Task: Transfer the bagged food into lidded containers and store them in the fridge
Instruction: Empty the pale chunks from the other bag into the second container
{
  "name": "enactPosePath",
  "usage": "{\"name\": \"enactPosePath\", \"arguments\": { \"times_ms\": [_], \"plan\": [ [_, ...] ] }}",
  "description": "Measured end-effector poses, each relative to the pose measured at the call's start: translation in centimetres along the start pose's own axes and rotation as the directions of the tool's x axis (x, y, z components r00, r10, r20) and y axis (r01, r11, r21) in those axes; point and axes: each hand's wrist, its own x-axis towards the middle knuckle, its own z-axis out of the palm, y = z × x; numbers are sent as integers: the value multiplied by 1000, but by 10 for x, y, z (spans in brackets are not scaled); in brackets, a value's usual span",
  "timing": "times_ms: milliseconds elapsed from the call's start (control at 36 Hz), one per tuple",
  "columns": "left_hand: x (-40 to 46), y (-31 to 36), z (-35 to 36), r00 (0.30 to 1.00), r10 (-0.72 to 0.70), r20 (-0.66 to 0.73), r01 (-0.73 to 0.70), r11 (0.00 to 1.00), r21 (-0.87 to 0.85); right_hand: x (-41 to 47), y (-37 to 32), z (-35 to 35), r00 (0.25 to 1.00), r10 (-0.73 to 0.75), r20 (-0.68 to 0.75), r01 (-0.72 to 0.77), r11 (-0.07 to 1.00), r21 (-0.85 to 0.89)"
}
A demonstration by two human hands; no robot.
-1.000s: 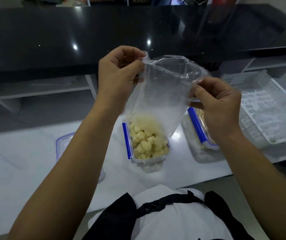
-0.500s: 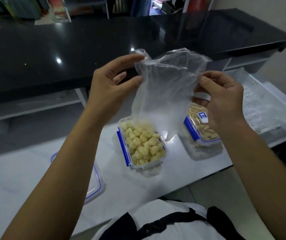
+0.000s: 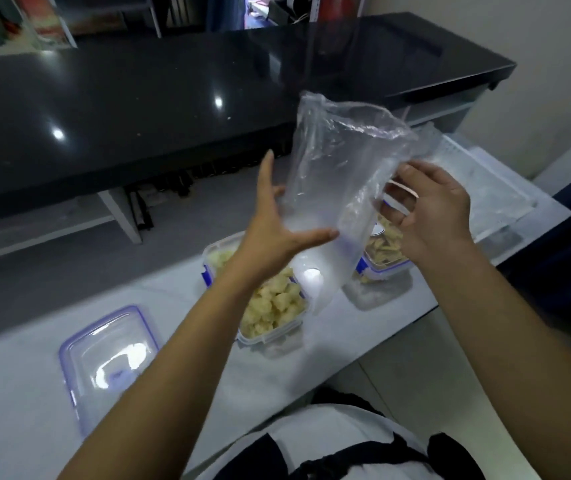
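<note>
Centrally, open container holds pale yellow chunks; second container holds yellowish strips. Left hand spread wide against empty bag; right hand pinches it.

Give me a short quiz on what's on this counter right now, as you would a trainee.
1. True or false: the plastic bag still holds food.
2. Which hand's fingers curl on the bag? A) left hand B) right hand
3. What lies apart from the open container, nearer the left edge?

Key: 1. False, it looks empty. 2. B; the left is spread flat against it. 3. A blue-rimmed lid.
</note>
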Motion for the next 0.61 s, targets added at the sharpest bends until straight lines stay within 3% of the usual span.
{"name": "enactPosePath", "arguments": {
  "times_ms": [306,417,611],
  "plan": [
    [43,-6,77,996,-86,-19,86,996,-11,59,-8,-78,976,25,-214,-36,998,-46],
    [73,1,108,994,-90,60,91,996,-9,105,-20,-106,973,24,-227,-46,995,-92],
    [144,23,188,974,-210,79,218,970,-110,215,-59,-160,981,26,-192,-78,960,-269]
  ]
}}
